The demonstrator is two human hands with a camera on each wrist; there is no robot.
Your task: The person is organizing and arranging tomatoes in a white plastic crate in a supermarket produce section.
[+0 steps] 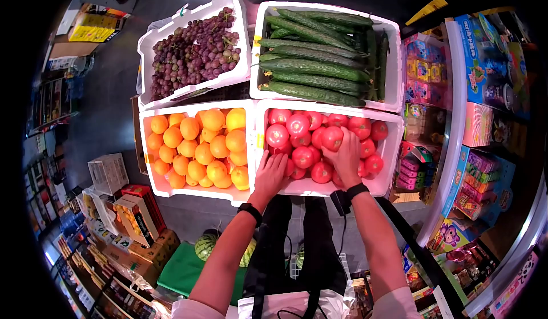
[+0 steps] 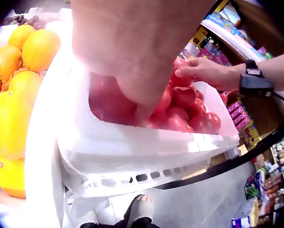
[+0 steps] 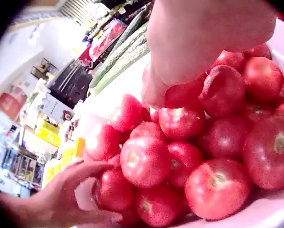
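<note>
Red tomatoes fill a white foam box point(image 1: 386, 148) in the head view. My right hand point(image 1: 344, 158) grips one tomato point(image 1: 331, 138) on top of the pile, fingers curled round its side; the left wrist view shows this hand point(image 2: 211, 73) holding it above the others. My left hand point(image 1: 272, 173) lies at the box's near left corner, its fingers over the edge and touching tomatoes. In the right wrist view, the left hand point(image 3: 61, 194) has thumb and fingers spread around a tomato point(image 3: 114, 190) at the pile's side.
Left of the tomatoes is a box of oranges point(image 1: 218, 146). Behind stand boxes of purple grapes point(image 1: 194, 53) and green cucumbers point(image 1: 314, 65). Shelves with packaged goods point(image 1: 485, 79) run along the right. Watermelons point(image 1: 205, 247) and a green cloth point(image 1: 185, 270) lie below, near the legs.
</note>
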